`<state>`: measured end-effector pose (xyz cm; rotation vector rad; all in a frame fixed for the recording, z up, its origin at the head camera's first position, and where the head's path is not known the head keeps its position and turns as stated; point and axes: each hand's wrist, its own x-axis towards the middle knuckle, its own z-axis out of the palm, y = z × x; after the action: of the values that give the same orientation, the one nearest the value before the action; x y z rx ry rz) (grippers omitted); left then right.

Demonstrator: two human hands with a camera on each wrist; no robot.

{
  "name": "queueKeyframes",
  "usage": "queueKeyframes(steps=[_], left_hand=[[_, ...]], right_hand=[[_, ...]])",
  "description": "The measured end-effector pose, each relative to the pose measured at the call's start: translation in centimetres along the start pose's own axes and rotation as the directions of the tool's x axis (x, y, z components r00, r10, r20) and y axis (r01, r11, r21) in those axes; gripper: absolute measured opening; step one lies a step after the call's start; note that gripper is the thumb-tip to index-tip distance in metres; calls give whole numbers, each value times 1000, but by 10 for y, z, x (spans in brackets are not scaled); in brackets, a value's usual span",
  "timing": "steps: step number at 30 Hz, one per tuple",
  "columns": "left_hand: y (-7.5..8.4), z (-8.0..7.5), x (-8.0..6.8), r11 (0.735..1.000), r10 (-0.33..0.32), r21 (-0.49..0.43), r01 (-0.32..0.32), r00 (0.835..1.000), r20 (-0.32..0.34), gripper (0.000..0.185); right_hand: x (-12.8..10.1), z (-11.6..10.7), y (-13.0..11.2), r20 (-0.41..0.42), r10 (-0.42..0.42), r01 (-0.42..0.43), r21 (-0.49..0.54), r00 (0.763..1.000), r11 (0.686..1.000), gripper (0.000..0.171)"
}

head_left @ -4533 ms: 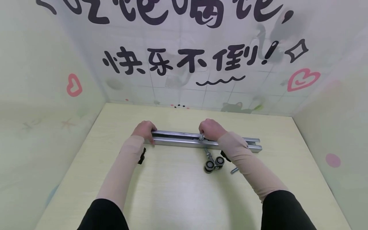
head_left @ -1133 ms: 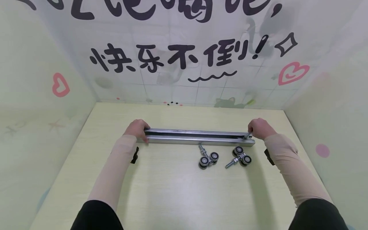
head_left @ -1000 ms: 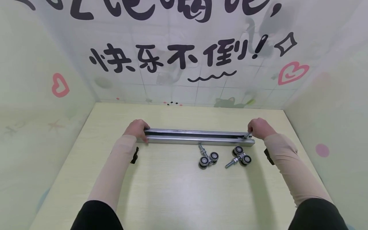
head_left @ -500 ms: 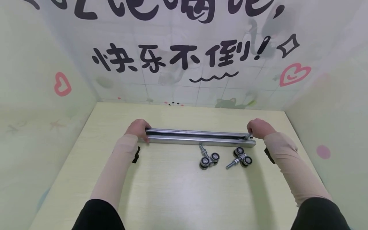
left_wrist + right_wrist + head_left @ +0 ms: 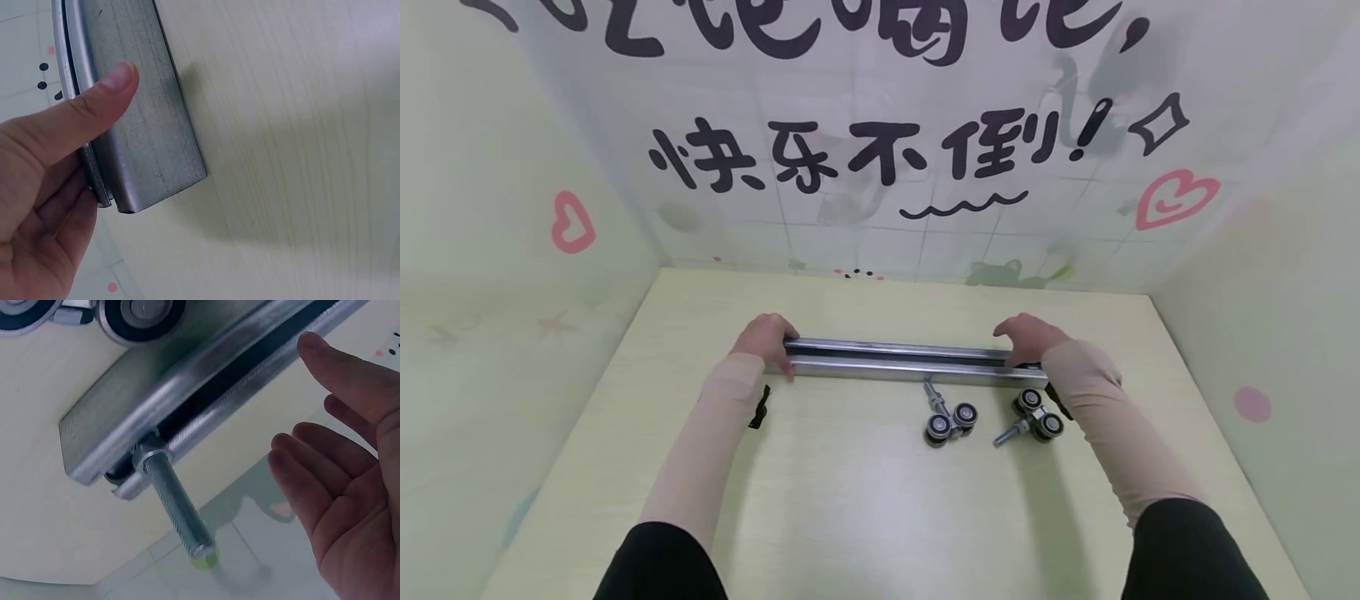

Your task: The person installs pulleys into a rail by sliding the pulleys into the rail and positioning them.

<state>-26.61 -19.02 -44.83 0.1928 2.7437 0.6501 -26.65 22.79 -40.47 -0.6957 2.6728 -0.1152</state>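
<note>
Head view hid the rail's (image 5: 895,361) end under your open right hand (image 5: 1026,337); your left hand (image 5: 765,337) clamped its other end.

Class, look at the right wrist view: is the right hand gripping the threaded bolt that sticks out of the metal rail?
No: the right hand is open with straight fingers, apart from the threaded bolt projecting from the metal rail.

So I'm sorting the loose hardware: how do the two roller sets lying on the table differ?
The left roller set lies with its threaded bolt pointing away, up toward the metal rail, while the right roller set has its bolt pointing down-left, away from the rail. The left one lies clear of both arms; the right one sits right beside the right forearm. Both have black wheels on a metal bracket with a bolt and rest on the table.
</note>
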Motion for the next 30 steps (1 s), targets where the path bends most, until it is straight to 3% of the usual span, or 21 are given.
queueKeyframes(steps=[4,11,21,30], left_hand=[[0,2,1,1000,12,-5,-12,1000,-1,64],[-1,3,2,1000,18,9,-18,1000,-15,65],[-6,0,1,1000,26,14,-26,1000,-12,66],[0,-2,-5,996,47,68,-50,998,44,65]], right_hand=[[10,14,-5,32,29,-29,19,999,999,62],[21,30,0,11,14,-15,60,1000,998,54],[25,36,-5,-19,136,-131,176,990,976,56],[26,40,0,-39,134,-124,186,990,975,57]])
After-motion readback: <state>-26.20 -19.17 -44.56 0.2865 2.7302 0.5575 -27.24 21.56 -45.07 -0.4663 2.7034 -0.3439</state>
